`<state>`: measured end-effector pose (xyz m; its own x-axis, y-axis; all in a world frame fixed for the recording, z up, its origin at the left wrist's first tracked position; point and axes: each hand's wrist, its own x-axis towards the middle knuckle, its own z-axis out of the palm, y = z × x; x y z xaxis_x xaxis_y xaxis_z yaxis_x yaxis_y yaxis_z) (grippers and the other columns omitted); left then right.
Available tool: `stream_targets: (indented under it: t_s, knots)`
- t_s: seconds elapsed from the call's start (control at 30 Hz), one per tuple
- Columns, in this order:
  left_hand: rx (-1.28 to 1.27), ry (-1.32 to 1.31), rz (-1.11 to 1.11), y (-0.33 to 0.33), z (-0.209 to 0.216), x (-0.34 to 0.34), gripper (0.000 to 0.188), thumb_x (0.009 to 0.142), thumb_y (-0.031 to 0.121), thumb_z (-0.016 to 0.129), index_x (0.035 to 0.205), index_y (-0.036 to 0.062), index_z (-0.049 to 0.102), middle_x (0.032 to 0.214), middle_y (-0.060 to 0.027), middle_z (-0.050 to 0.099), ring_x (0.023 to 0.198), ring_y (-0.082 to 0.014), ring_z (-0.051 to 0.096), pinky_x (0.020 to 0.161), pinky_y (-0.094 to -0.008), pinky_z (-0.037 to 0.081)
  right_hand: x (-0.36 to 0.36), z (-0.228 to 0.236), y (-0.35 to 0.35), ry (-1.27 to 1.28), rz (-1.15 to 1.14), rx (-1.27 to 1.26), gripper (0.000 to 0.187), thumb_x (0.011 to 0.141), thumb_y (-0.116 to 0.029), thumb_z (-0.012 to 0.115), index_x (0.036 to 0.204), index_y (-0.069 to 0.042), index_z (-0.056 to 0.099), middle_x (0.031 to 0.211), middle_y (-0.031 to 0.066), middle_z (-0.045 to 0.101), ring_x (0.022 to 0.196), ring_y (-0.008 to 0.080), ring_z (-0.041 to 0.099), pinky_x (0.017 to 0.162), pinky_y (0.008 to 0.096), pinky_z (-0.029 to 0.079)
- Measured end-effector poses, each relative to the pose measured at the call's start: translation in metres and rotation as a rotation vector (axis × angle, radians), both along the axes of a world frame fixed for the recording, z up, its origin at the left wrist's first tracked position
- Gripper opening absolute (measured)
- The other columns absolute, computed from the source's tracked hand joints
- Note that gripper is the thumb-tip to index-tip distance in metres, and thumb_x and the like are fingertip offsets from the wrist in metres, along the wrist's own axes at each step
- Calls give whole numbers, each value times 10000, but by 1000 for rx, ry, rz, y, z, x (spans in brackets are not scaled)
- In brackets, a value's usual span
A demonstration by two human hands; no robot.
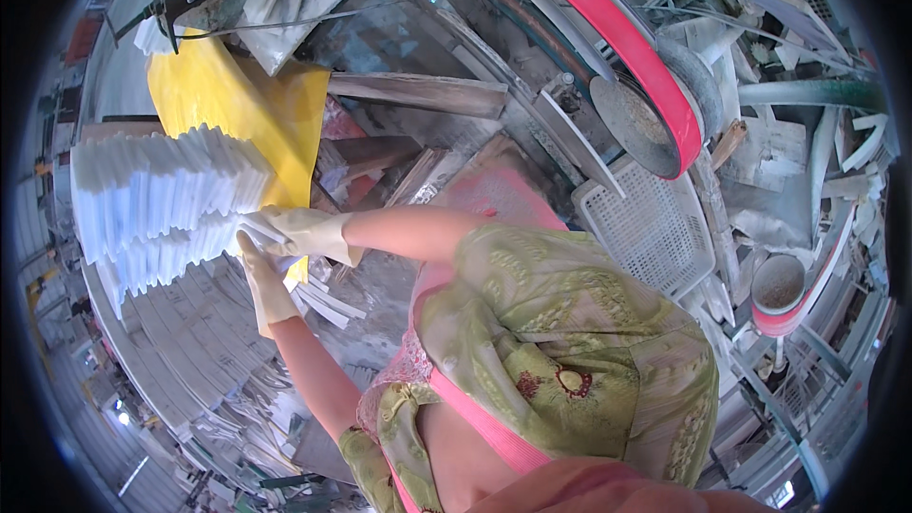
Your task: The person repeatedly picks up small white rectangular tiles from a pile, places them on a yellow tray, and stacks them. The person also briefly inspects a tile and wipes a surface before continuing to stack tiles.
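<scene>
Both hands wear cream gloves and meet at the right end of a large stack of thin white slabs (171,185) on the left. My right hand (309,231) reaches across from the right, its fingers closed around the end of a few white slabs (255,228). My left hand (266,287) is below it, thumb up, fingers pressed against the same slabs from the near side. The hidden fingertips make the number of slabs held unclear. A yellow sheet (228,104) hangs behind the stack. Several loose white strips (326,304) lie just right of my left wrist.
A red belt (627,57) runs around a wheel at the upper right. Below it sits a white perforated basket (651,228). Wooden boards (418,93) lie across the middle. Rows of greyish slabs (180,332) are beneath the stack; another belt wheel (779,283) stands far right.
</scene>
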<state>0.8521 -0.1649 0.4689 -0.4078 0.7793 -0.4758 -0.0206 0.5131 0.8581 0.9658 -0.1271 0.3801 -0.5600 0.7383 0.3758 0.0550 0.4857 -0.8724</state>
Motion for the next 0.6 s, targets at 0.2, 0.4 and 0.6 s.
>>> stream_targets:
  t_s: [0.2,0.4,0.6]
  knots:
    - [52,286,-34,-5,4,20,614,1004,432,597,1395,-27,483,1342,-156,586,1164,-239,609,973,-361,516,46,5,25,-314,263,56,489,911,-440,678,1298,-146,627,1228,156,644,1094,315,634,918,427,497]
    - [121,375,40,-12,7,34,598,987,324,638,1406,-53,439,1357,-159,564,1192,-244,584,1039,-360,462,302,28,71,-261,-489,24,365,1008,-373,526,1099,-83,729,1103,145,707,1021,335,648,916,445,505]
    - [68,346,69,-14,18,51,641,993,378,604,1464,-5,397,1370,-155,558,1215,-243,578,1048,-379,463,535,35,113,-701,-825,-172,627,955,-250,557,1557,-159,405,1642,283,239,1530,406,249,1227,475,273]
